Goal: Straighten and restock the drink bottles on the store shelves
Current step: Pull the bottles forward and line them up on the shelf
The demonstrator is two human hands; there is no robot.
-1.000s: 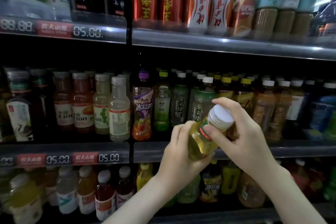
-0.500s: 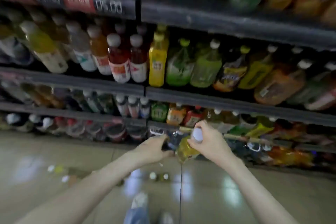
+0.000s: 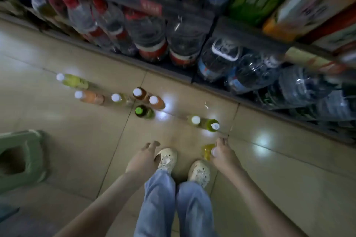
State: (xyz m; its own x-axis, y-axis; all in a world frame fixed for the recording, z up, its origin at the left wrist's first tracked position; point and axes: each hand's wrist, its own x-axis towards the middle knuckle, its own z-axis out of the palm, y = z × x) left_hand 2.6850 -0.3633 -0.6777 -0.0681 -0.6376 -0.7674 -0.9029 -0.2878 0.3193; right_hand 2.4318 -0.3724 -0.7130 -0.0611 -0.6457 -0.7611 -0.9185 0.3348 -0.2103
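I look straight down at the tiled floor. My right hand (image 3: 223,155) grips a small yellow drink bottle (image 3: 207,151) by its white cap, low over the floor beside my right shoe. My left hand (image 3: 143,158) hangs free with loosely curled fingers and holds nothing. Several small bottles stand on the floor ahead: a yellow-green one (image 3: 74,81), an orange one (image 3: 90,97), a pale yellow one (image 3: 120,99), a brown one (image 3: 141,94), another orange one (image 3: 157,102), a green-capped one (image 3: 144,111) and a pair of yellow-green bottles (image 3: 205,123).
The bottom shelf (image 3: 248,31) runs across the top, packed with large water bottles (image 3: 148,36) and jugs (image 3: 219,59). Boxed packs (image 3: 308,5) sit at upper right. A green plastic stool (image 3: 19,159) stands on the floor at left. My shoes (image 3: 166,158) are between my hands.
My view has swung down from the mid shelves to the floor. My left hand has let go of the yellow bottle; my right hand has carried it down by the cap to near the floor.
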